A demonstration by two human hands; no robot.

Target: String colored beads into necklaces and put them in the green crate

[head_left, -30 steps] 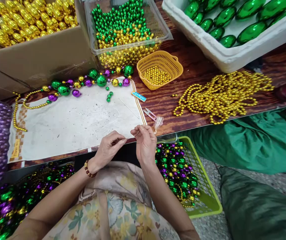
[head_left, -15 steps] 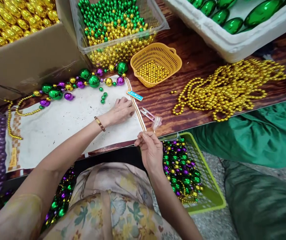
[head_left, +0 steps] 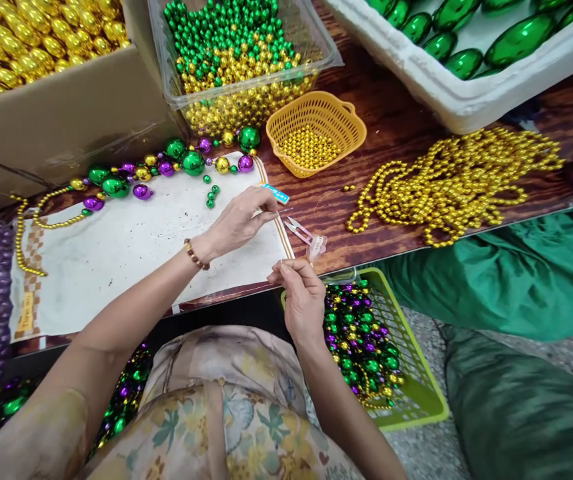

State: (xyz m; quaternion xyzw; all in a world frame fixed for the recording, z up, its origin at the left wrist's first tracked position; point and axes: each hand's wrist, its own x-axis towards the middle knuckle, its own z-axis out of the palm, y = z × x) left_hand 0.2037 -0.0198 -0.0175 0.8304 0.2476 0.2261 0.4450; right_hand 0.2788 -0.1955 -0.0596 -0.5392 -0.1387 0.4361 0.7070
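My left hand (head_left: 241, 219), with a beaded bracelet at the wrist, is raised over the right end of the white towel (head_left: 146, 253). Its thumb and forefinger pinch a thin needle (head_left: 286, 211) that points right. Lower down, at the table's front edge, my right hand (head_left: 302, 293) is closed in a pinch; what lies between its fingertips is too small to make out. Thread snips (head_left: 300, 231) lie just right of the towel, near a blue label (head_left: 277, 193). Several loose green beads (head_left: 211, 196) and a strand of green, purple and gold beads (head_left: 193, 163) rest on the towel.
An orange basket (head_left: 356, 130) of gold beads, a clear bin (head_left: 251, 87), a cardboard box (head_left: 66, 110) and a white foam box (head_left: 446, 107) stand behind. Gold bead strands (head_left: 446, 180) lie at right. A green crate (head_left: 423, 373) of strands sits below the table edge.
My left hand has lifted from the towel and turned, and the needle now shows in its pinch. My right hand has stayed almost in place. The camera view has shifted slightly.
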